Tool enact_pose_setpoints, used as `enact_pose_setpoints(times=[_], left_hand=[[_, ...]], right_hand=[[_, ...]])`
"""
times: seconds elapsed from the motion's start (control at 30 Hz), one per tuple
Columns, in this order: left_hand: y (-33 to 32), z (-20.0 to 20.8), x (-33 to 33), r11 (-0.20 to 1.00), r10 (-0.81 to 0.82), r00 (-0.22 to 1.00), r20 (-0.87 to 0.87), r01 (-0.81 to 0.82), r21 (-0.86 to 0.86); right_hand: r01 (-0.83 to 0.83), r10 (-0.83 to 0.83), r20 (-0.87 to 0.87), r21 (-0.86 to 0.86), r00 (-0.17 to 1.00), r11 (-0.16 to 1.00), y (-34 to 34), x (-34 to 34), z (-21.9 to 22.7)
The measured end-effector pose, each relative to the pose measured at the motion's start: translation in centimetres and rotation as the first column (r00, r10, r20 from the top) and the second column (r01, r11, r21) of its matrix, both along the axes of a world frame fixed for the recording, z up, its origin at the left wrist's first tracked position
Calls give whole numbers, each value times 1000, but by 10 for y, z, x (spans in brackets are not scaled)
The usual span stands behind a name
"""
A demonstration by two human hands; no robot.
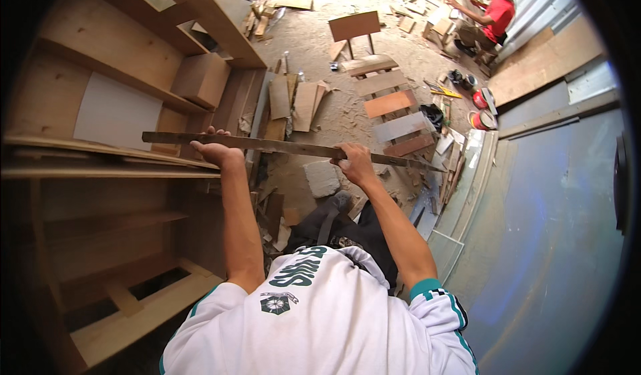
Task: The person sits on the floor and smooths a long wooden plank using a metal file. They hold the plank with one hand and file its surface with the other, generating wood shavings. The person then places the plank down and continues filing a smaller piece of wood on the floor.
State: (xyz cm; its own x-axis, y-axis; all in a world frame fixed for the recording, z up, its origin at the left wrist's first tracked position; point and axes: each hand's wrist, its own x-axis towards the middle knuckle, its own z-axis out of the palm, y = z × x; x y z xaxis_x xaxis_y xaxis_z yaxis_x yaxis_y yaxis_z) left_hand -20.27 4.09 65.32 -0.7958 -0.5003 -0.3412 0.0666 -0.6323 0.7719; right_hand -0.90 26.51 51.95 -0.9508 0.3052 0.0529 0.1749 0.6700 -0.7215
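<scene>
A long, narrow, dark wooden strip [287,147] lies crosswise in front of me, its right end slightly lower than its left. My left hand [224,153] supports it near the left end, palm turned up, with fingertips showing past the far edge. Right of the strip's middle, my right hand [356,162] grips it from above, fingers curled round it. The left end reaches over an open wooden cabinet frame [234,28], while the right end hangs above scrap wood strips [454,171].
Cabinet carcasses with shelves [107,221] stand close on my left. Ahead, a slatted wooden piece [389,102] lies among wood offcuts [307,104]. A pale block [322,178] sits near my legs. Paint cans [482,120] stand at right; a person in red [497,18] crouches farther off.
</scene>
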Motion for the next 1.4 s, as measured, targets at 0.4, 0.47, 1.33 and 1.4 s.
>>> enact_pose_setpoints(times=[0.4, 0.47, 1.33, 1.4], left_hand=[[6, 81, 88, 999, 37, 985, -170, -39, -10], [-7, 90, 99, 996, 74, 983, -165, -80, -33], [25, 33, 9, 632, -619, 768, -165, 363, -684], [43, -29, -11, 447, -751, 655, -83, 412, -794]], right_hand=[[-17, 19, -256, 8, 966, 1000, 34, 73, 22], [-40, 40, -267, 6, 963, 999, 35, 81, 34], [475, -382, 303, -356, 873, 804, 46, 135, -62], [572, -443, 380, -364, 812, 735, 42, 141, -89]])
